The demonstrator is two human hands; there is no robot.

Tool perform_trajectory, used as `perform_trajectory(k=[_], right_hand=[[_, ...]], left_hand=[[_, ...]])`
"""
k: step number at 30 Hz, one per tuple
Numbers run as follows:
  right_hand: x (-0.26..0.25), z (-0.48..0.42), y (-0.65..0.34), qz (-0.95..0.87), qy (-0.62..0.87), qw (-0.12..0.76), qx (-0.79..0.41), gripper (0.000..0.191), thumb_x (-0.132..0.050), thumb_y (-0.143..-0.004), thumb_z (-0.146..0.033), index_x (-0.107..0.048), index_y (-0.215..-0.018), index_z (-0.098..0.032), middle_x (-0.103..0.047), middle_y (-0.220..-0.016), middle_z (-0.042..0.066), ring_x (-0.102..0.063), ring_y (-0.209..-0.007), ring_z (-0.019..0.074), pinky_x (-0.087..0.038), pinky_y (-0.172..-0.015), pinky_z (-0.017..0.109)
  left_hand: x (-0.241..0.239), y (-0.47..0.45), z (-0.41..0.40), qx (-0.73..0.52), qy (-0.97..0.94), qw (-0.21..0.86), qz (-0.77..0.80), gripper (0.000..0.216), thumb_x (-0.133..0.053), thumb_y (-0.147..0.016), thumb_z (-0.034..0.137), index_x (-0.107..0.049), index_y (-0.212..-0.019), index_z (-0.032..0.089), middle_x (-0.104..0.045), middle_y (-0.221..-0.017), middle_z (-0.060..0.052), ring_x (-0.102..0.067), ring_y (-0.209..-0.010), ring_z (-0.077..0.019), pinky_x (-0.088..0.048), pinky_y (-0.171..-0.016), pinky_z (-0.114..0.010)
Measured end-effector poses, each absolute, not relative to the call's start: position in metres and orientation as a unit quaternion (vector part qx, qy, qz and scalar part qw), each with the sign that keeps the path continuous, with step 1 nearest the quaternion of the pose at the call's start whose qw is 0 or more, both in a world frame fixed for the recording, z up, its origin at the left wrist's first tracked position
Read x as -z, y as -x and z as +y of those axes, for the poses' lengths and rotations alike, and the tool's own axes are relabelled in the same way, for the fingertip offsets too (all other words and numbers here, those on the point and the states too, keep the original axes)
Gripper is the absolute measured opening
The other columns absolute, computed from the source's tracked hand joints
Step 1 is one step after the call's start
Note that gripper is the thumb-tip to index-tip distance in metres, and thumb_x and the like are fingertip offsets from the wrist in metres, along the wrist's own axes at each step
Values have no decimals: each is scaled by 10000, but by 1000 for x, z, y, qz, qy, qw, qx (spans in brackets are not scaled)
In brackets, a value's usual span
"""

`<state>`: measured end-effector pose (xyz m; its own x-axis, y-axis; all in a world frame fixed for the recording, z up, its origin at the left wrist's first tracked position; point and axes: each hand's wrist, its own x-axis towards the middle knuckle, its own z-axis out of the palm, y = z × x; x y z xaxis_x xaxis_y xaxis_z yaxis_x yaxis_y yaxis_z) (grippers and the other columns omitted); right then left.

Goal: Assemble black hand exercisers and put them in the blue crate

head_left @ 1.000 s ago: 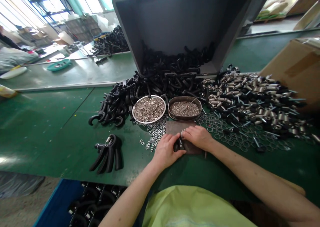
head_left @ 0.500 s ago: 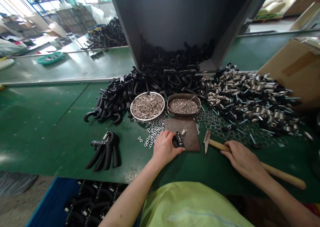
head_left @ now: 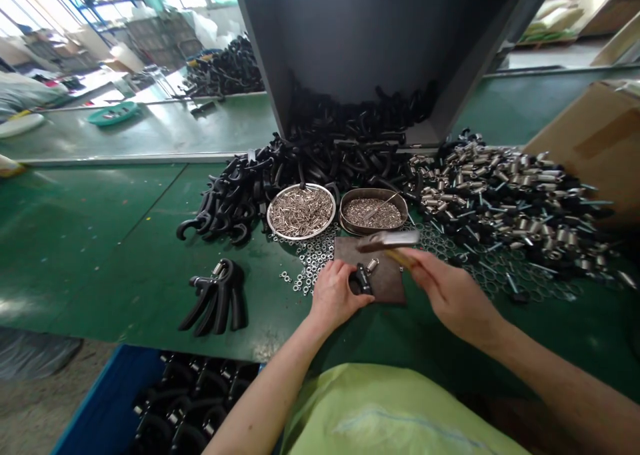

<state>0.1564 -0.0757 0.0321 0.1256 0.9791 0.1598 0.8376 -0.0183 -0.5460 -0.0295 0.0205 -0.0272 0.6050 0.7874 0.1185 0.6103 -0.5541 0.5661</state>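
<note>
My left hand (head_left: 336, 288) grips a black plastic handle part (head_left: 363, 279) and holds it down on a dark metal plate (head_left: 393, 291). A small silver coil spring (head_left: 373, 265) shows at the far end of that part. My right hand (head_left: 453, 295) is closed round the wooden handle of a hammer (head_left: 387, 241). The hammer's head, smeared by motion, is raised above the plate, just beyond the black part. Most of the hammer's handle is hidden behind my right hand and forearm.
Behind the plate stand a round dish of small pins (head_left: 301, 213) and an oval tin of tiny metal pieces (head_left: 375, 229). Nuts (head_left: 313, 261) and rings (head_left: 440, 241) lie scattered around. Black hooked parts (head_left: 230, 198) and springs with bolts (head_left: 520, 201) are heaped behind. Assembled black clamps (head_left: 220, 301) lie left.
My right hand has lifted the hammer off the table and swung it left over the metal plate. My left hand still holds the black part in place. The view has shifted slightly.
</note>
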Motion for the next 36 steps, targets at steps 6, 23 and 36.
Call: perform_trajectory(k=[6, 23, 36], right_hand=[[-8, -81, -157, -664, 715, 178, -125, 323, -326, -922, -318, -589, -1089, -235, -720, -876, 69, -677, -708, 225, -509, -618, 334], [15, -82, -146, -600, 706, 339, -162, 444, -401, -898, -435, -463, -1274, -207, -675, -1081, 95, -656, -926, 222, -526, -763, 339], [33, -50, -161, -628, 753, 184, -69, 293, -448, -845, -500, -673, -903, -321, -740, -872, -13, -696, -674, 242, -511, -552, 330]], left_hand=[[26, 30, 21, -179, -860, 251, 407, 526, -819, -545, 414, -602, -970, 193, -595, -985, -69, -516, -983, -259, -432, -860, -397], [-1, 13, -18, -327, -711, 463, 415, 431, -757, -666, 332, -567, -1025, 188, -607, -1011, -65, -574, -931, -208, -465, -821, -330], [-22, 163, 215, -154, -676, 7, 721, 376, -549, -840, 286, -548, -1161, 91, -508, -1224, -207, -458, -1191, -317, -365, -987, -409]])
